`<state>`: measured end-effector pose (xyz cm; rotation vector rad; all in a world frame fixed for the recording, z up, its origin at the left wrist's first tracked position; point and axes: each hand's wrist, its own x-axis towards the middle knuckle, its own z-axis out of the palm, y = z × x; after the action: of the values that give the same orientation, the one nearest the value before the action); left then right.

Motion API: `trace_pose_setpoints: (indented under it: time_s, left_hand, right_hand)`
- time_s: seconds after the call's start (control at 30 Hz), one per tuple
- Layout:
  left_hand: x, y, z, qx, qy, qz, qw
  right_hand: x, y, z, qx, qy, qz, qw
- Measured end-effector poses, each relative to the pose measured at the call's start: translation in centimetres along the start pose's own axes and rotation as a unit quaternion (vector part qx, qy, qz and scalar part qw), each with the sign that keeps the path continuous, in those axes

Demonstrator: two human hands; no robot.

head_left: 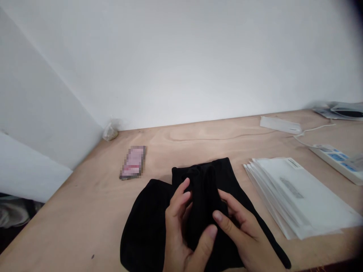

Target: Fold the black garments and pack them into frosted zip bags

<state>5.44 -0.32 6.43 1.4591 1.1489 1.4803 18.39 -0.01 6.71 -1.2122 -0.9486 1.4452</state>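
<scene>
Both of my hands are on a bunched piece of black cloth (200,204), raised in folds at the front middle of the table. My left hand (181,230) curls around its left side, fingers behind and thumb in front. On the right side my right hand (244,226) grips it between thumb and fingers. Under and around the hands spreads more black cloth, with a rounded part (141,223) at the left and a straight-edged part (227,172) at the back. Whether these are one garment or several pieces, I cannot tell.
A stack of clear plastic bags (297,196) lies right of the cloth. Behind it are a white power strip (337,160), a white box (280,124) and a cable. A blurred-out phone-like object (133,162) lies left; a small bag (110,132) sits in the corner against the wall.
</scene>
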Motion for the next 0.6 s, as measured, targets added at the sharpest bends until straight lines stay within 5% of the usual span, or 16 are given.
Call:
trace_pose_setpoints:
  time_s: [0.13, 0.27, 0.4, 0.6]
  left_hand:
    - [0.8, 0.2, 0.1, 0.002, 0.107, -0.045, 0.993]
    - [0.9, -1.2, -2.1, 0.024, 0.136, -0.12, 0.983]
    - [0.1, -3.5, -4.4, 0.226, 0.051, -0.1, 0.968]
    - [-0.2, -3.9, -4.5, 0.446, -0.165, 0.163, 0.864]
  right_hand:
    - [0.1, 0.3, -0.9, 0.008, 0.053, 0.01, 0.998]
    - [0.8, 0.9, -4.5, 0.009, 0.098, 0.045, 0.994]
    - [1.9, 2.1, -7.8, -0.142, 0.119, 0.002, 0.983]
    - [2.2, 2.8, -8.8, -0.25, 0.073, -0.043, 0.965]
